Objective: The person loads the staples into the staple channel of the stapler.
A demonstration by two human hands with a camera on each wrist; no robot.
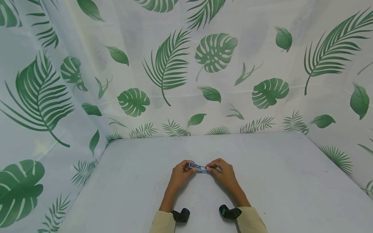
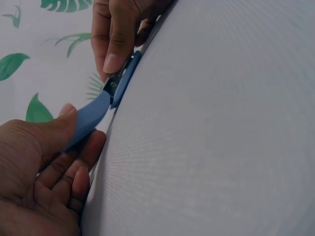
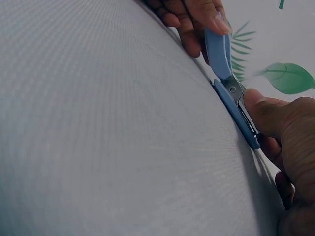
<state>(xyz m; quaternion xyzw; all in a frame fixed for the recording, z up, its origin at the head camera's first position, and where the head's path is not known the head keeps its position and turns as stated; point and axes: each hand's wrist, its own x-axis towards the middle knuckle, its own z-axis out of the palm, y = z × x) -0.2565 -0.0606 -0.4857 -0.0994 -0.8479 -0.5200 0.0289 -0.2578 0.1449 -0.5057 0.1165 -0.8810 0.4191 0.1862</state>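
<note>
A small hinged tool (image 1: 199, 169) with blue plastic parts and a metal middle lies crosswise between the two hands, close over the table. My left hand (image 1: 179, 175) pinches its curved blue handle (image 2: 92, 117) between thumb and fingers. At the other end, my right hand (image 1: 226, 174) pinches the metal part, with the thumb on top. The right wrist view shows a rivet (image 3: 233, 90) in the metal and a straight blue strip (image 3: 236, 113) beneath it. Fingers cover part of both ends.
The white-covered table (image 1: 140, 181) spreads around the hands. Behind it and at both sides hangs a white cloth (image 1: 180, 113) printed with green leaves. Each wrist wears a black device (image 1: 181, 215) just below the hand, near the beige sleeves (image 1: 163, 222).
</note>
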